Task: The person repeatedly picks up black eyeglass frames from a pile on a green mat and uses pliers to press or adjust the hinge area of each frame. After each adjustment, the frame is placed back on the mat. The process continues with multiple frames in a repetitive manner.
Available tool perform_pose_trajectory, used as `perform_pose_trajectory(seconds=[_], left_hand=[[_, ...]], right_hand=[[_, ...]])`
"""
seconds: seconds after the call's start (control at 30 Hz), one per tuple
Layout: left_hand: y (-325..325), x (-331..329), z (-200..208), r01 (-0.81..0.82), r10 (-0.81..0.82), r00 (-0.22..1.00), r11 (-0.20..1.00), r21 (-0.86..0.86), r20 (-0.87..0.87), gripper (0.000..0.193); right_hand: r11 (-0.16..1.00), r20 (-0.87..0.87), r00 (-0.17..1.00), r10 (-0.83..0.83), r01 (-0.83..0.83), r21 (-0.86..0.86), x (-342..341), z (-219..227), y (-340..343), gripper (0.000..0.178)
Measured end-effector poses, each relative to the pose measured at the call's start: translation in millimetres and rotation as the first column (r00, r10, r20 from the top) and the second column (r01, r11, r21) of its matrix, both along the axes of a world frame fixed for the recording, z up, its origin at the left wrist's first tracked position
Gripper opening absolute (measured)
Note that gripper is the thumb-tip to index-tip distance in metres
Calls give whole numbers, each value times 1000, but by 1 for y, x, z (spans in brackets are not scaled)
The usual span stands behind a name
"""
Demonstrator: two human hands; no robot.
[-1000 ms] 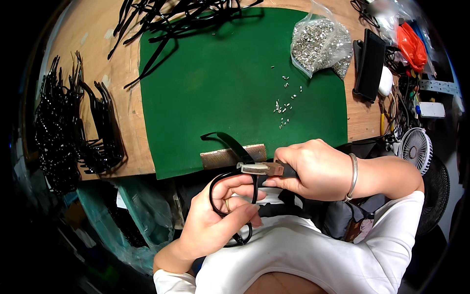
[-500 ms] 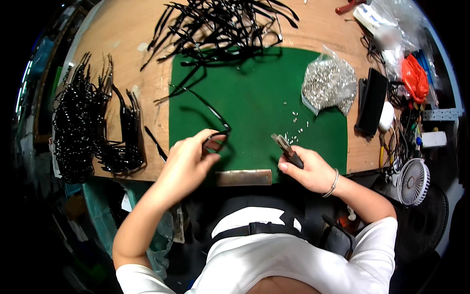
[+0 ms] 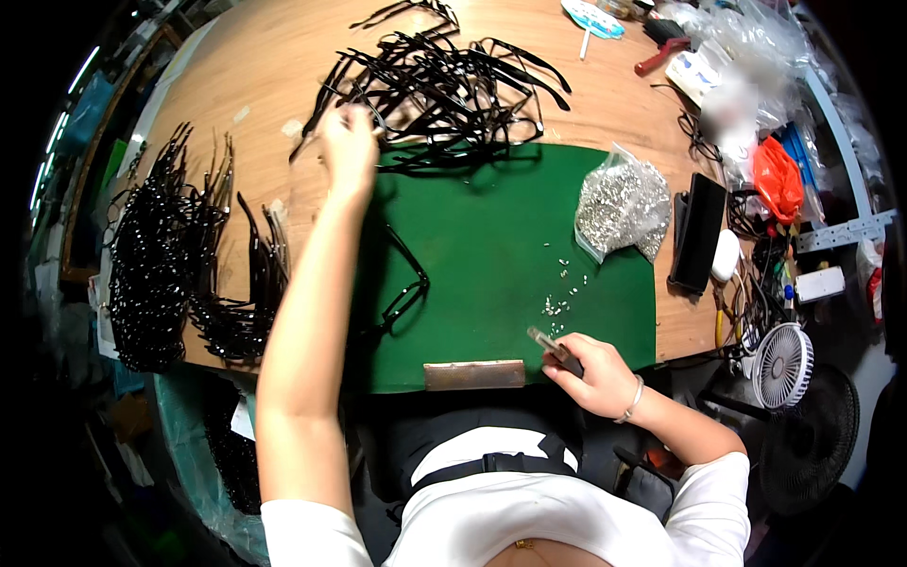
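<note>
My left hand [image 3: 348, 146] reaches across to the left edge of a heap of black eyeglass frames [image 3: 444, 94]. Its fingers are curled around a frame there, partly hidden and slightly blurred. On the green mat [image 3: 491, 227], by my left forearm, lies a single black eyeglass frame [image 3: 408, 288] with one temple stretched toward the heap. My right hand [image 3: 597, 376] holds pliers [image 3: 556, 350] over the near right part of the mat, jaws pointing up and left. Tiny silvery metal pieces [image 3: 556, 306] are scattered just beyond the pliers.
A clear bag of small silvery parts [image 3: 624, 203] rests at the mat's right. Stacked black frames [image 3: 156, 265] stand on the left. A metal plate [image 3: 472, 375] sits at the mat's front edge. A black case [image 3: 699, 231], cables and a white fan [image 3: 784, 364] are right.
My left hand has let go of the eyeglass frame, now lying on the mat, and moved away to the heap. My right hand still holds the pliers. The view has shifted.
</note>
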State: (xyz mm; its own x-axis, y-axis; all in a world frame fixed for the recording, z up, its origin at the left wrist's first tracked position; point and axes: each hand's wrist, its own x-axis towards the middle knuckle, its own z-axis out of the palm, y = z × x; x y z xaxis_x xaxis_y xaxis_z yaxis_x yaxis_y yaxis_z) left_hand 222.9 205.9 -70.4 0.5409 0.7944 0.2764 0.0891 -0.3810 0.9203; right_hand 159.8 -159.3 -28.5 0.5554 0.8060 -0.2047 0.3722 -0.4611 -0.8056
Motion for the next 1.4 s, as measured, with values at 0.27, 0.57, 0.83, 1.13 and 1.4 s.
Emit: perform_pose_trajectory(seconds=[0.27, 0.57, 0.83, 1.13, 1.4], left_hand=[[-101, -75, 147, 582, -393, 784, 735, -348, 480, 34], [-206, -171, 84, 581, -585, 770, 482, -656, 253, 64], [-193, -182, 59, 491, -504, 850, 650, -580, 154, 64], [-212, -188, 71, 718, -648, 696, 616, -325, 310, 106], [-225, -157, 68, 762, -752, 632, 560, -327, 186, 91]], right_hand=[[955, 494, 837, 236, -106, -277, -7, -5, -15, 53], [990, 269, 959, -92, 117, -80, 28, -18, -3, 16], [991, 337, 941, -30, 72, -112, 14, -29, 4, 18], [986, 314, 949, -17, 68, -154, 12, -22, 7, 21], [934, -424, 886, -189, 296, 201, -5, 50, -5, 14]])
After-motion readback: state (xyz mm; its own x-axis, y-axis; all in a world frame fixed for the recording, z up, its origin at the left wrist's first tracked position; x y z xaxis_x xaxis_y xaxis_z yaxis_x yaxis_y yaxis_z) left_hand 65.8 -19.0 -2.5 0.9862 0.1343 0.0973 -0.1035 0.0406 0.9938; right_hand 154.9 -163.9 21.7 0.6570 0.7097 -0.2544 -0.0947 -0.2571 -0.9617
